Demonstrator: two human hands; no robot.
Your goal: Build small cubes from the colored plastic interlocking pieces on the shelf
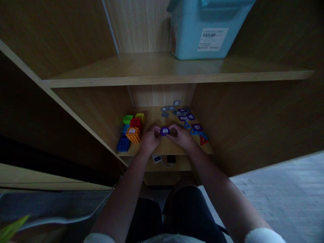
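Between my two hands is a purple toy building tile (165, 131) with a white window pattern, just above the wooden shelf (149, 116). My left hand (151, 136) pinches its left edge, and my right hand (180, 135) has its fingers closed on the right edge. Left of my hands stand stacks of matching tiles: an orange stack (133, 134), a red stack (136, 123), a green stack (128, 119), a yellow stack (140, 117) and a dark blue stack (123, 144). Loose purple tiles (196, 127) and grey tiles (165, 114) lie spread to the right and behind.
Blue triangular pieces (198, 134) and a red piece (203, 140) lie by the right wall. An upper shelf board (141, 72) crosses above my hands, bearing a light blue bin (199, 37). Below sit a small white device (157, 159) with a cable and a black box (171, 158).
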